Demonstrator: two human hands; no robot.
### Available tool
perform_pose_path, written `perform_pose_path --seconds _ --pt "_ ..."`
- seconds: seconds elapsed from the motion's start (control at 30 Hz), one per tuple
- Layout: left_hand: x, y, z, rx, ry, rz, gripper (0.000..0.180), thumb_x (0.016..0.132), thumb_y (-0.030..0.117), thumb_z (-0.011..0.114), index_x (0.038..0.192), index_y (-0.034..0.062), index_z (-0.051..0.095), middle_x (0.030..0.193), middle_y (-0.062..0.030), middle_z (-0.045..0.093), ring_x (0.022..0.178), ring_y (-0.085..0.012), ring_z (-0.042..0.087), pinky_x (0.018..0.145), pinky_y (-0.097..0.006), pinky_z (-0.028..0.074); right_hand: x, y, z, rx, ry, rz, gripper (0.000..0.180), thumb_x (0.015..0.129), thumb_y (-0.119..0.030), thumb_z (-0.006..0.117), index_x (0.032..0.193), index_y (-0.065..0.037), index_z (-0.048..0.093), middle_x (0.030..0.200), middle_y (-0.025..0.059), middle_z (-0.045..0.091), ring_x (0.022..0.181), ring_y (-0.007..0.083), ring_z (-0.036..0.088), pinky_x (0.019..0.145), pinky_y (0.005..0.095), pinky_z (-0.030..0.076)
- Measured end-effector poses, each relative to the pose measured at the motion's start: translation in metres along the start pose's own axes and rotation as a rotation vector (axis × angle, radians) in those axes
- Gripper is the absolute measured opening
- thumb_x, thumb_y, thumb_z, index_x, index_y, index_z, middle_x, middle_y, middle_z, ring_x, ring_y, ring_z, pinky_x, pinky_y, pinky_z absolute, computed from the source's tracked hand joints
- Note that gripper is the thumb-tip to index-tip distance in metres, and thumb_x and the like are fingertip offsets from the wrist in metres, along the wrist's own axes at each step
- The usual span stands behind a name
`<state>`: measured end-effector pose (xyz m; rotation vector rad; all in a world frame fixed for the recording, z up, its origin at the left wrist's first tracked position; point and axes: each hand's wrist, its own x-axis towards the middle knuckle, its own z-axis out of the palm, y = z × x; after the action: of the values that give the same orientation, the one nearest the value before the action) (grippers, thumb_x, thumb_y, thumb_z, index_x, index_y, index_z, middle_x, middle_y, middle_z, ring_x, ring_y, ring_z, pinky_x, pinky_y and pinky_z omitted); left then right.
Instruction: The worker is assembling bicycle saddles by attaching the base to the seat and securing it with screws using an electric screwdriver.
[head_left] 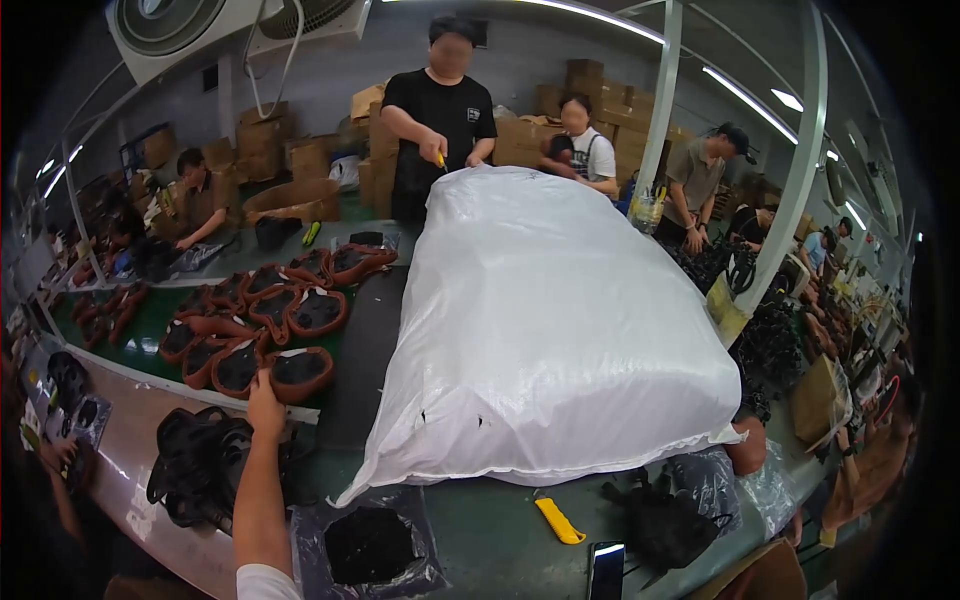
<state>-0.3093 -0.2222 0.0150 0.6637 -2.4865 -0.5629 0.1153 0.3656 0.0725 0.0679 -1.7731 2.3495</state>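
Cardboard boxes (262, 145) line the back wall of a busy workroom, behind a long green tabletop (500, 515). Brown-rimmed black pads lie in rows left of a big sack, and the nearest pad (300, 368) sits by the near edge of their green strip. Fingers of the left hand (265, 405) reach its rim, where it meets the next pad (238, 368); how far they are closed, or whether they grip, I cannot tell. No right hand shows. Black straps (200, 465) are heaped just beside the forearm. White and bulging, the sack (560, 310) spans the tabletop's middle; across it, a co-worker (440, 130) holds a yellow cutter (440, 158). Toward the near edge lie another yellow knife (560, 522) and a phone (606, 572).
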Motion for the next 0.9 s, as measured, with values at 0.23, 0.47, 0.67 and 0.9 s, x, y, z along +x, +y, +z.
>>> perform_pose_path --seconds 0.23,0.47,0.67,0.9 --pt "-0.074 0.105 -0.152 -0.036 0.436 0.638 0.072 0.070 0.012 0.094 0.133 0.0078 0.060 0.122 -0.0191 0.061 0.100 -0.0465 0.060 0.091 -0.055 0.051 -0.011 -0.001 -0.008 0.068 -0.136 -0.037 0.042 0.097 -0.007 0.077 0.130 -0.013 0.051 0.096 0.0045 0.063 0.083 0.0175 0.060 0.080 0.0357 0.053" --pt "-0.305 0.155 -0.299 -0.134 0.080 1.145 0.075 0.067 0.031 0.098 0.127 0.0021 0.064 0.112 -0.0214 0.064 0.085 -0.0338 0.067 0.067 -0.048 0.054 -0.016 -0.012 -0.021 0.096 -0.032 -0.195 0.043 0.095 -0.001 0.074 0.130 -0.013 0.052 0.095 0.0096 0.067 0.077 0.0259 0.063 0.078 0.0426 0.056" --pt "-0.521 0.168 -0.185 -0.455 -0.304 1.289 0.070 0.086 0.029 0.086 0.146 0.0055 0.059 0.122 -0.0173 0.066 0.101 -0.0368 0.067 0.086 -0.046 0.055 -0.010 -0.046 -0.028 0.102 0.110 -0.381 0.044 0.098 -0.015 0.077 0.133 -0.013 0.051 0.088 0.0118 0.067 0.066 0.0239 0.060 0.068 0.0416 0.055" --pt "-0.527 0.178 -0.134 -0.884 -0.616 0.945 0.032 0.089 0.011 0.075 0.120 0.0034 0.072 0.115 -0.0138 0.069 0.105 -0.0320 0.067 0.090 -0.044 0.054 -0.017 -0.076 -0.043 -0.082 0.325 -0.518 0.048 0.096 -0.029 0.076 0.124 -0.012 0.041 0.064 0.0012 0.048 0.051 0.0151 0.049 0.054 0.0320 0.048"
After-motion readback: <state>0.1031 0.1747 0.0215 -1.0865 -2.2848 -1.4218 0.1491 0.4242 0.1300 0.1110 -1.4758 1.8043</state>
